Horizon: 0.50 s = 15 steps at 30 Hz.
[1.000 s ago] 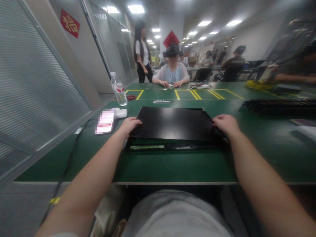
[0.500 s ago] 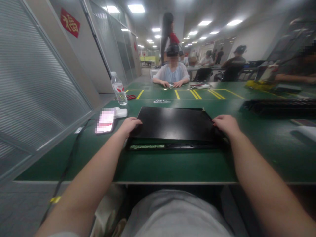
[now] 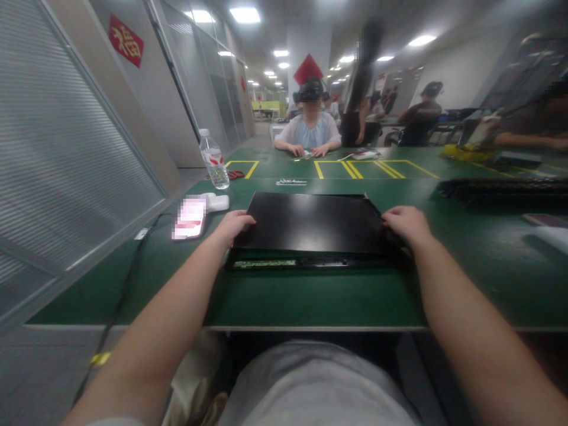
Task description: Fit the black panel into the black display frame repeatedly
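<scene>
A flat, glossy black panel (image 3: 310, 222), probably a display screen, lies at a slight tilt over a black frame (image 3: 355, 262). Along the frame's near edge a green circuit strip (image 3: 265, 262) shows below the panel. My left hand (image 3: 235, 226) grips the panel's left edge, thumb on top and fingers underneath, partly hidden. At the right edge, my right hand (image 3: 408, 225) pinches the panel's side between thumb and fingers. Much of the frame is covered by the panel.
Left of the panel are a lit phone (image 3: 190, 218), a white case (image 3: 218, 203) and a water bottle (image 3: 214, 160), with red scissors (image 3: 236, 174) behind. Small white parts (image 3: 291, 182) lie beyond the panel. A long black part (image 3: 501, 192) is at right. A person (image 3: 309, 130) sits opposite.
My hands and the panel have hardly moved. In the background, a standing person has moved from behind the seated one toward the right.
</scene>
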Each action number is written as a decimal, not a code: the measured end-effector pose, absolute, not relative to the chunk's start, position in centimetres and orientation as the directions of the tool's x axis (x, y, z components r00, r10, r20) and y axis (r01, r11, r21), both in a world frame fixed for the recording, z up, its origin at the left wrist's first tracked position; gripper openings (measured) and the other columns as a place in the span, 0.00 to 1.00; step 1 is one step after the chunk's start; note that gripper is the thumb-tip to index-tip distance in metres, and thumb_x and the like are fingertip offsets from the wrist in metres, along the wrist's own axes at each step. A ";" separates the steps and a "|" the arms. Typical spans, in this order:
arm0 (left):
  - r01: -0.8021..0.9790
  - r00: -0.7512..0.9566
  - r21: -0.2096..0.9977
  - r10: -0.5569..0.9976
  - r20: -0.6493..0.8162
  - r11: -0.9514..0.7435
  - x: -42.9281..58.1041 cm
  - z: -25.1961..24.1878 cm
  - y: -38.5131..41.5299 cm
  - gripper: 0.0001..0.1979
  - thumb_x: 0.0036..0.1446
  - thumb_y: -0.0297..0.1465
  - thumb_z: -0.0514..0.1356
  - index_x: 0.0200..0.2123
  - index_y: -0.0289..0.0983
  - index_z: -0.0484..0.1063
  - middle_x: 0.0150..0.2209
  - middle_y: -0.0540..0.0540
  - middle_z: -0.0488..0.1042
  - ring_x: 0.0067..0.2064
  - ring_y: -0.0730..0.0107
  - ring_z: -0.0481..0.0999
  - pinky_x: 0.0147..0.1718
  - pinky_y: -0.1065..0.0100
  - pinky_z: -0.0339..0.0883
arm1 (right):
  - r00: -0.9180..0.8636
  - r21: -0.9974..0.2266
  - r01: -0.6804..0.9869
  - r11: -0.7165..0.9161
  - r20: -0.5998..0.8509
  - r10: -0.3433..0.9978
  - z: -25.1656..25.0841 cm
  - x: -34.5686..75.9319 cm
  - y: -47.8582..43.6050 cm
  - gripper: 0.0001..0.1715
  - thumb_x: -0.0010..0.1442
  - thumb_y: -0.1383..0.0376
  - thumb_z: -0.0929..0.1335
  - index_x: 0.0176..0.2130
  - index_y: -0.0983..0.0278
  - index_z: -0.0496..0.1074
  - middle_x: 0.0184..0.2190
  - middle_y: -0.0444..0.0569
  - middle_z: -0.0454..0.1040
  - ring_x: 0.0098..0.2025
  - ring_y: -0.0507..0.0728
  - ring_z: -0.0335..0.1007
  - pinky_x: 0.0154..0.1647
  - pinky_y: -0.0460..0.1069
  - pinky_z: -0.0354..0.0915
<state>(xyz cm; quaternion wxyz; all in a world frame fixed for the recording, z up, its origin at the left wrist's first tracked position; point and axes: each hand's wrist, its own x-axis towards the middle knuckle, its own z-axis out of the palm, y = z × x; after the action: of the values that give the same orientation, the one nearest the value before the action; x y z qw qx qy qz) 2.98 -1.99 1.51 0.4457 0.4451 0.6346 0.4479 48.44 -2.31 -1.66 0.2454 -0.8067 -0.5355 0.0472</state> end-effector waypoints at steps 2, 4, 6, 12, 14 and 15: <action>0.168 -0.199 0.966 0.967 -0.161 0.195 3.0 1.4 -1.9 0.12 0.34 0.25 0.64 0.28 0.38 0.78 0.19 0.50 0.75 0.21 0.64 0.73 0.19 0.69 0.65 | 0.440 -0.451 0.831 -0.327 0.171 0.882 -1.5 48.3 -2.4 0.15 0.57 0.59 0.70 0.40 0.60 0.85 0.34 0.55 0.84 0.38 0.64 0.81 0.44 0.56 0.73; 0.177 -0.189 0.965 0.969 -0.159 0.193 2.9 1.3 -1.8 0.11 0.34 0.25 0.64 0.27 0.38 0.77 0.19 0.50 0.74 0.21 0.65 0.73 0.19 0.69 0.65 | 0.447 -0.452 0.826 -0.338 0.159 0.880 -1.3 48.1 -2.5 0.15 0.58 0.60 0.69 0.39 0.60 0.85 0.35 0.55 0.84 0.38 0.64 0.81 0.45 0.56 0.73; 0.188 -0.180 0.963 0.971 -0.160 0.194 2.9 1.1 -1.7 0.10 0.34 0.25 0.64 0.27 0.38 0.76 0.18 0.50 0.74 0.20 0.65 0.72 0.19 0.69 0.64 | 0.452 -0.454 0.822 -0.345 0.149 0.880 -1.1 47.9 -2.6 0.15 0.58 0.60 0.69 0.39 0.60 0.85 0.35 0.55 0.85 0.37 0.64 0.81 0.45 0.57 0.73; 0.221 -0.174 0.956 0.972 -0.158 0.195 2.6 0.6 -1.4 0.10 0.36 0.26 0.64 0.28 0.38 0.76 0.18 0.51 0.74 0.19 0.67 0.71 0.17 0.70 0.63 | 0.455 -0.453 0.818 -0.354 0.134 0.881 -1.0 47.8 -2.7 0.15 0.59 0.61 0.68 0.41 0.60 0.85 0.36 0.55 0.85 0.35 0.63 0.81 0.44 0.56 0.74; 0.220 -0.172 0.955 0.972 -0.162 0.198 2.5 0.5 -1.4 0.11 0.37 0.26 0.65 0.30 0.37 0.76 0.19 0.51 0.75 0.20 0.67 0.72 0.18 0.70 0.63 | 0.449 -0.452 0.822 -0.348 0.136 0.883 -1.0 47.8 -2.7 0.15 0.59 0.61 0.68 0.41 0.60 0.85 0.36 0.55 0.85 0.35 0.63 0.81 0.44 0.56 0.74; 0.217 -0.170 0.955 0.972 -0.165 0.200 2.5 0.5 -1.4 0.12 0.37 0.26 0.65 0.31 0.37 0.76 0.20 0.51 0.75 0.20 0.67 0.72 0.18 0.70 0.64 | 0.438 -0.450 0.827 -0.336 0.143 0.887 -1.1 47.9 -2.7 0.15 0.59 0.61 0.68 0.41 0.61 0.85 0.35 0.55 0.84 0.35 0.64 0.81 0.43 0.57 0.74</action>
<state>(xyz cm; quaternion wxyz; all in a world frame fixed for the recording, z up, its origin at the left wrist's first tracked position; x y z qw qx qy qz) 2.51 -1.35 0.53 0.4432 0.4678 0.6353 0.4257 47.87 -2.68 -1.09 0.2347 -0.8149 -0.5261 0.0638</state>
